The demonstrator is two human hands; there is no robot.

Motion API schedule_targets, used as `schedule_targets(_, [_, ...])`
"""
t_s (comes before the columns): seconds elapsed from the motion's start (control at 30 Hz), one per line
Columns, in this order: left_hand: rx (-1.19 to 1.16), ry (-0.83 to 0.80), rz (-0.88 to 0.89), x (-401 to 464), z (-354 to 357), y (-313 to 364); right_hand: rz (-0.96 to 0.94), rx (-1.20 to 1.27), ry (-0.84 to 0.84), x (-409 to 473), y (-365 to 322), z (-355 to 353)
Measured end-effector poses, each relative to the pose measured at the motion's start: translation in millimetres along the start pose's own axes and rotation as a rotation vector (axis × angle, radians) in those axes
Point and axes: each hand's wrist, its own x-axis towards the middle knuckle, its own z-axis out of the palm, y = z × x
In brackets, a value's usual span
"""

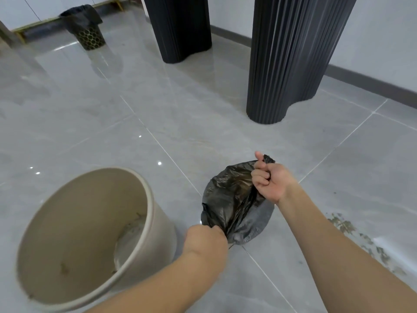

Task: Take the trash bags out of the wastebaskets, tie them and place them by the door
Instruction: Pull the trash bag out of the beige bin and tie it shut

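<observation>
The right hand [269, 181] has its fingers curled tight round one gathered corner of the bag [232, 199], and a short tuft of black film pokes out above the fist beside the raised thumb. The left hand [206, 239] pinches the opposite edge low down; its fingertips are turned away, so only the knuckles and the film bunched against them show. Between the two grips the bag is stretched above the floor [180, 109], thin, glossy and heavily crinkled, its lower part a duller grey where the film is pulled smooth. What it holds cannot be seen.

Just left of the bag stands one beige bin [144, 199], round, smooth-walled, unlined, with brown specks and a smeared patch on its inside. Its near rim is blurred and partly covered by the left forearm.

The floor is polished grey tile with thin pale joints and bright glints. At the right edge lies a scatter of dull greenish marks, too vague to name.

Two dark ribbed columns rise farther off, the near column [293, 64] and the far column [180, 30], both lobed in outline and cut off by the top edge. A second bin [91, 38], with a honeycomb-pierced wall and a black liner [81, 16] draped over its rim, sits far left by a white cabinet [45, 7] on a thin gold frame.
</observation>
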Motion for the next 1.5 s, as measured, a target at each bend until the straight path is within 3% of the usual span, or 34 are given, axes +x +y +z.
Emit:
schedule_targets(0.1, [-0.008,0.002,0.066,-7,-6,-7,-0.037,-0.184,0.048,-4,3,1])
schedule_targets(0.27, [-0.03,0.102,-0.043,-15,-20,-30,-0.239,-0.226,0.233,-6,-16,-1])
schedule_targets(0.4, [0.019,0.073,-0.012,-16,-27,-42,-0.315,-0.677,0.202,-18,-3,10])
schedule_targets(0.53, [-0.095,0.234,0.006,-15,-37,-50,-0.096,-1.241,-0.031,-26,29,7])
schedule_targets(0.63, [-0.182,0.307,-0.048,-10,-39,-72,0.077,-1.411,-0.077,-27,42,-3])
schedule_targets(0.73, [-0.185,0.262,-0.013,0,-37,-93,0.11,-1.578,-0.126,-29,48,-6])
schedule_targets(0.9, [-0.414,0.192,0.002,21,-44,-113,0.246,-1.655,-0.068,-34,43,-7])
schedule_targets(1.03, [-0.614,0.109,-0.017,33,-55,-121,0.323,-1.515,-0.082,-34,36,-15])
schedule_targets(1.17, [-0.625,0.083,0.022,38,-64,-122,0.231,-1.315,-0.022,-40,27,-16])
schedule_targets(1.3, [-0.597,0.154,0.083,40,-78,-121,0.178,-1.052,-0.084,-45,25,-10])
schedule_targets(1.5, [-0.57,0.178,0.065,44,-94,-126,0.108,-1.103,0.038,-34,31,-1])
